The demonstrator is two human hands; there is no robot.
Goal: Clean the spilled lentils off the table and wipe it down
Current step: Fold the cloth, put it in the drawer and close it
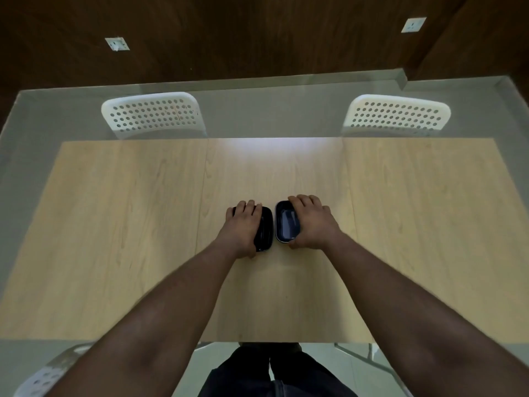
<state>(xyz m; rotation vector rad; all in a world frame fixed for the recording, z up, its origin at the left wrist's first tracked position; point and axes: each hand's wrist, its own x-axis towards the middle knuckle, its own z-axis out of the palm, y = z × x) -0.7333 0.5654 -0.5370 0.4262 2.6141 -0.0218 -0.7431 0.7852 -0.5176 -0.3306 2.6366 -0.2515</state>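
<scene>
Two small dark oblong containers stand side by side at the middle of the light wooden table (128,224). My left hand (243,224) lies over the left container (265,229), fingers wrapped around its far end. My right hand (313,222) grips the right container (286,224) from its right side; its glossy inside shows and looks empty. The two containers almost touch. No lentils and no cloth are visible on the table.
Two white perforated chairs stand at the table's far side, one at the left (153,114) and one at the right (396,114). Another white chair (43,376) shows at the near left corner. A dark wood wall rises behind.
</scene>
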